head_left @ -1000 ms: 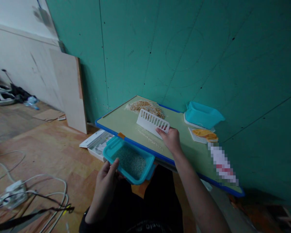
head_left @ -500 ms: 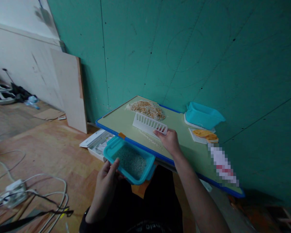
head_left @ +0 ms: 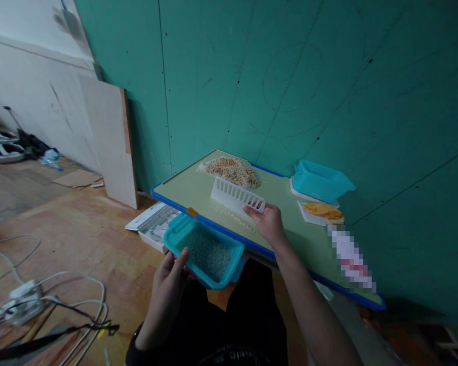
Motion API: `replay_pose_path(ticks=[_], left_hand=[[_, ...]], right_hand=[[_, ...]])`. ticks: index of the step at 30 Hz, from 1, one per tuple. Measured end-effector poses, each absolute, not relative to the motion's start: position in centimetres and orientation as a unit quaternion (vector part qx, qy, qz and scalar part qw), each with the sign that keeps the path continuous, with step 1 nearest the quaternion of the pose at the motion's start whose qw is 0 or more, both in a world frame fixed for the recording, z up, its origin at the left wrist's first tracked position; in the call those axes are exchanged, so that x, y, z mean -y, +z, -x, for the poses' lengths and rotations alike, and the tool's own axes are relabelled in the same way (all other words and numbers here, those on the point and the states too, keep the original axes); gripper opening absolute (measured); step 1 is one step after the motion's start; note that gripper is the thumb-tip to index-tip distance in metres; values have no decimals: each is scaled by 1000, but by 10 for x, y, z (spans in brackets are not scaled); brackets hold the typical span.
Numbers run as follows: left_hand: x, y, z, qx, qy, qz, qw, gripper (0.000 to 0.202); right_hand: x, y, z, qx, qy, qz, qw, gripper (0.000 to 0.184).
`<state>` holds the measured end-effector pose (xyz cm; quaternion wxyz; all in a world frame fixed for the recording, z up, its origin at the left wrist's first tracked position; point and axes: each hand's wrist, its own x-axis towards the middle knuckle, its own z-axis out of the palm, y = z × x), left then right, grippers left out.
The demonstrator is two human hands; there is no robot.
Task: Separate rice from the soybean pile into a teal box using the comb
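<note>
My left hand grips the near left rim of a teal plastic container, thumb over the edge. White grains that look like rice lie inside it. The container sits against the table's front edge, just below the tabletop. In my right hand is a white slotted plastic strip, held by its right end and standing on the table. A thin line of loose grains lies between the strip and the table's edge. Behind the strip rests a pile of yellowish beans mixed with pale grains.
At the table's right stand another teal container on a white lid and an orange cloth. A pixelated item lies at the right end. A white box is on the floor, with cables and a power strip farther left.
My right hand and the slotted strip have shifted slightly right and away from the table's front edge, showing more of the grain line. My left hand and the container look nearly the same.
</note>
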<state>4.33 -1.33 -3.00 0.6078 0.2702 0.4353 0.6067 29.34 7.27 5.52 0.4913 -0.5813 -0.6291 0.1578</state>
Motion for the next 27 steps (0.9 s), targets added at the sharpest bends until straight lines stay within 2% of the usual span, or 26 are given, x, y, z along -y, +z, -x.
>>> replay_pose_path(ticks=[10,18,24,27], left_hand=[[15,-23,-44,-437,605,-277,605,35],[15,-23,-45,-443,604,-276,603,37],[25,-23,-48,-454,602,-293,588,37],[29,-23,-52,-460,609,-279,583,38]], right_hand=[[-72,55,-291,627,171,577,495,23],[-56,67,-286,632,232,551,492,20],[-11,74,-318,573,131,620,520,30],[24,66,-344,501,88,631,586,46]])
